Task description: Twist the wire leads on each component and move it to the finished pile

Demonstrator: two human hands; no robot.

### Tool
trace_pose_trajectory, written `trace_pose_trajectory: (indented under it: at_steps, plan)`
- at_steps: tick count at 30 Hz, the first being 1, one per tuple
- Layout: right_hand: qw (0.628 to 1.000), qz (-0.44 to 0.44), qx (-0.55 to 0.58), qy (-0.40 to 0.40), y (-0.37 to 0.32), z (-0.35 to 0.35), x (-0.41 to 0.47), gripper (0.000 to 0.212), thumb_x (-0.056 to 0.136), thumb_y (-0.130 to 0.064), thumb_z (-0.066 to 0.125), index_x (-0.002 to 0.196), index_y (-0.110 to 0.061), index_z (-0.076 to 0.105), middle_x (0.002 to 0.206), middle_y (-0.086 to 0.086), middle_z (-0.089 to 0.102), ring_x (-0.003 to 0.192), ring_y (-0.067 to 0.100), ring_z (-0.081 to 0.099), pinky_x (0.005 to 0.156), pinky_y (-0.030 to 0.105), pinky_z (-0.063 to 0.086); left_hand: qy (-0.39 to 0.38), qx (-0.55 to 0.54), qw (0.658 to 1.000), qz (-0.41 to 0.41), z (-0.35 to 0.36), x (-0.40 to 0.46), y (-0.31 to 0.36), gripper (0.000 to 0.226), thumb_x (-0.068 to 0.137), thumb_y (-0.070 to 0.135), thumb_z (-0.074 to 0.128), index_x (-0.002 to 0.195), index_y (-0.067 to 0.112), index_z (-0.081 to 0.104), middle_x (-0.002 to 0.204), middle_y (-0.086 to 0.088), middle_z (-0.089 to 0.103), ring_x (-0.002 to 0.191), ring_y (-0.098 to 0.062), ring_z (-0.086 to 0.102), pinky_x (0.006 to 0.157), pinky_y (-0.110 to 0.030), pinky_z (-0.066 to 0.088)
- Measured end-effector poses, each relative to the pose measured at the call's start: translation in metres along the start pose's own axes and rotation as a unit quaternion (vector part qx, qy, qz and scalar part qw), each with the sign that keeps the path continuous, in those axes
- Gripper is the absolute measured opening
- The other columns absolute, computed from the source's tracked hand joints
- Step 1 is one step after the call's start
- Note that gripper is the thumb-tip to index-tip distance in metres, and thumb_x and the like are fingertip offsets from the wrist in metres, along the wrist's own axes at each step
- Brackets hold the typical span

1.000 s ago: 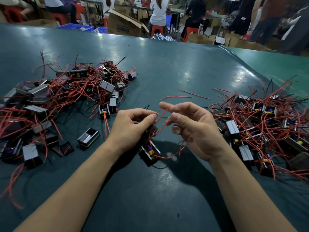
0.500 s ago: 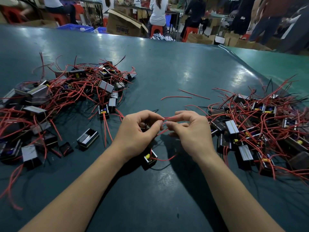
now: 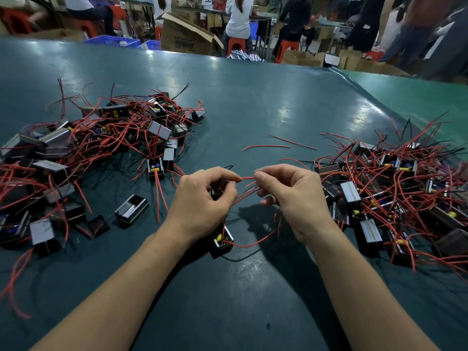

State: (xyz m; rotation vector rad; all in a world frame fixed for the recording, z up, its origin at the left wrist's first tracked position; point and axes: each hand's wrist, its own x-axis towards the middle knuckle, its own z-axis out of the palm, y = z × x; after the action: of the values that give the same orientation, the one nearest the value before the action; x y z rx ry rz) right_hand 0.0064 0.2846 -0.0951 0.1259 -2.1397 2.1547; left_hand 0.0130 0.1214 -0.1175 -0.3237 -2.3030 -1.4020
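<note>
A small black component point(image 3: 222, 243) with a yellow part lies on the green table under my left wrist. Its red wire leads point(image 3: 247, 184) rise between my hands. My left hand point(image 3: 202, 202) pinches the leads between thumb and forefinger. My right hand point(image 3: 291, 196) pinches the same leads a little to the right, fingers curled. One lead loops low from the component towards my right wrist. A pile of components with red wires point(image 3: 96, 148) covers the left of the table. A second such pile point(image 3: 395, 191) covers the right.
A lone black part point(image 3: 131, 209) and a smaller one point(image 3: 98, 225) lie left of my left hand. Two loose red wires point(image 3: 278, 145) lie beyond my hands. The table's far edge point(image 3: 228, 58) meets cardboard boxes, red stools and seated people.
My hands came together from a wider spread, then drew slightly apart along the leads. The component shifted a little under my left wrist.
</note>
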Motion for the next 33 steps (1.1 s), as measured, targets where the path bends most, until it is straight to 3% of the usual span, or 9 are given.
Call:
trace_pose_trajectory:
  at_steps: [5, 9, 13, 18, 22, 28, 33]
  plan:
    - [0.999, -0.014, -0.029, 0.002, 0.0028, 0.0032, -0.0003, 0.011, 0.084, -0.004, 0.072, 0.079, -0.014, 0.071, 0.062, -0.001, 0.068, 0.056, 0.009, 0.060, 0.048, 0.019, 0.044, -0.013, -0.030, 0.999, 0.004, 0.0013, -0.0004, 0.0019, 0.003, 0.086, 0.020, 0.073, 0.087, 0.020, 0.076, 0.073, 0.011, 0.071, 0.067, -0.006, 0.062, 0.068, -0.017, 0.047]
    - [1.000, -0.011, -0.025, 0.011, 0.0026, -0.0004, 0.0015, 0.013, 0.082, -0.001, 0.073, 0.084, -0.015, 0.072, 0.060, -0.002, 0.068, 0.054, 0.006, 0.059, 0.046, 0.016, 0.041, 0.017, -0.033, 0.999, -0.009, 0.0007, 0.0008, 0.0001, 0.006, 0.088, 0.016, 0.070, 0.084, 0.019, 0.074, 0.065, 0.006, 0.067, 0.059, -0.014, 0.059, 0.060, -0.025, 0.048]
    - [0.999, -0.036, -0.016, 0.026, 0.0031, 0.0008, 0.0020, 0.013, 0.080, -0.002, 0.076, 0.085, -0.013, 0.072, 0.065, -0.003, 0.069, 0.055, 0.006, 0.058, 0.049, 0.010, 0.040, -0.004, -0.041, 0.999, -0.002, 0.0016, -0.0005, 0.0017, 0.008, 0.089, 0.019, 0.067, 0.086, 0.018, 0.074, 0.068, -0.002, 0.068, 0.062, -0.020, 0.059, 0.062, -0.033, 0.048]
    - [0.997, -0.046, 0.008, 0.064, 0.0062, 0.0059, 0.0014, 0.013, 0.080, -0.002, 0.076, 0.082, -0.014, 0.071, 0.068, -0.002, 0.070, 0.056, 0.007, 0.058, 0.050, 0.011, 0.040, -0.045, 0.013, 0.997, 0.058, 0.0007, -0.0017, 0.0042, 0.022, 0.085, 0.035, 0.065, 0.094, 0.018, 0.075, 0.071, 0.006, 0.061, 0.069, -0.013, 0.056, 0.068, -0.027, 0.044]
    - [0.995, -0.034, 0.041, 0.079, 0.0056, 0.0064, 0.0010, 0.012, 0.081, -0.002, 0.074, 0.082, -0.014, 0.070, 0.069, 0.000, 0.070, 0.058, 0.008, 0.059, 0.049, 0.014, 0.041, -0.028, 0.032, 0.996, 0.078, 0.0000, -0.0010, 0.0018, 0.012, 0.087, 0.024, 0.070, 0.092, 0.015, 0.076, 0.071, 0.011, 0.056, 0.069, -0.010, 0.053, 0.069, -0.025, 0.042]
    - [0.997, -0.029, 0.042, 0.054, 0.0045, 0.0041, -0.0002, 0.013, 0.082, 0.000, 0.073, 0.088, -0.012, 0.070, 0.071, 0.000, 0.070, 0.062, 0.013, 0.063, 0.048, 0.020, 0.044, -0.023, 0.037, 0.998, 0.051, 0.0002, -0.0022, -0.0001, 0.005, 0.088, 0.021, 0.072, 0.086, 0.020, 0.075, 0.074, 0.014, 0.067, 0.074, -0.012, 0.059, 0.073, -0.028, 0.046]
    - [0.999, 0.037, 0.020, -0.003, 0.0058, 0.0030, -0.0006, 0.013, 0.082, -0.001, 0.073, 0.083, -0.013, 0.072, 0.070, 0.003, 0.072, 0.062, 0.012, 0.066, 0.049, 0.018, 0.045, -0.009, 0.015, 1.000, 0.019, -0.0012, -0.0022, -0.0014, 0.006, 0.089, 0.022, 0.070, 0.086, 0.024, 0.075, 0.073, 0.010, 0.069, 0.073, -0.010, 0.058, 0.069, -0.020, 0.043]
